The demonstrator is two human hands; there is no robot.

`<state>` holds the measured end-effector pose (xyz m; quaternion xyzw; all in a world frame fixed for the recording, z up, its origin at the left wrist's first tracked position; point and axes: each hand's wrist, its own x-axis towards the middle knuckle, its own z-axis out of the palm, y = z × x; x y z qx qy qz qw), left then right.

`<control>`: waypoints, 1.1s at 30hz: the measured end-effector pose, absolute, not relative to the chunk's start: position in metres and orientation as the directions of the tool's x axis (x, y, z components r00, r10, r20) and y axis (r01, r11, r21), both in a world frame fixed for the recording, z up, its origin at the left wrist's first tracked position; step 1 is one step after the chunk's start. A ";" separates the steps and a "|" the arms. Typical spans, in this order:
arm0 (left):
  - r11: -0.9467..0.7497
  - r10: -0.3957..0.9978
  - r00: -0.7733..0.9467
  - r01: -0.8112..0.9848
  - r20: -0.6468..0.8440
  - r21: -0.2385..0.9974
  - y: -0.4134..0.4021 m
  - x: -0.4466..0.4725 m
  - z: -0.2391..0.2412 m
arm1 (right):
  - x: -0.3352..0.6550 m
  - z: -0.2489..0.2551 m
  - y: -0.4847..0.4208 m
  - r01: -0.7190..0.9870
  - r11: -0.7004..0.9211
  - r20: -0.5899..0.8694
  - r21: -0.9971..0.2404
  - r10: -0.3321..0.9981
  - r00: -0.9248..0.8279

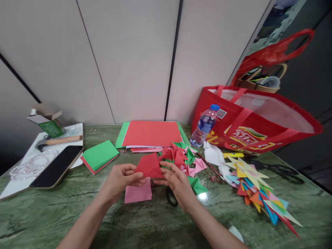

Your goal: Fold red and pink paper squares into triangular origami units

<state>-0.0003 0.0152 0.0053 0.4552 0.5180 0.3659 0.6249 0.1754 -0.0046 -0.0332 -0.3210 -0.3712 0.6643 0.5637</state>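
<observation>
A red sheet of paper (148, 165), with a folded corner at its lower right, is held up above the table between both hands. My left hand (123, 179) pinches its left edge between thumb and fingers. On the other side, my right hand (175, 180) has its fingers closed on the folded corner. Beneath the sheet lies a pink paper square (138, 191), partly covered. Just behind the right hand is a pile of folded red, green and pink paper pieces (178, 156). A black scissors handle (171, 197) shows partly under that hand.
A stack of green and red paper squares (100, 155) lies left, near a phone (58, 166) and a hammer (63, 140). Large coloured sheets (153, 133) lie at the back. Right stand a water bottle (204, 126), a red bag (249, 121) and multicoloured folded paper (259, 193).
</observation>
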 end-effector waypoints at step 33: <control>0.169 0.883 0.413 0.160 -0.222 0.973 0.006 0.013 -0.003 | 0.180 -0.041 -0.005 -0.129 0.020 0.019 -0.992 1.000 0.006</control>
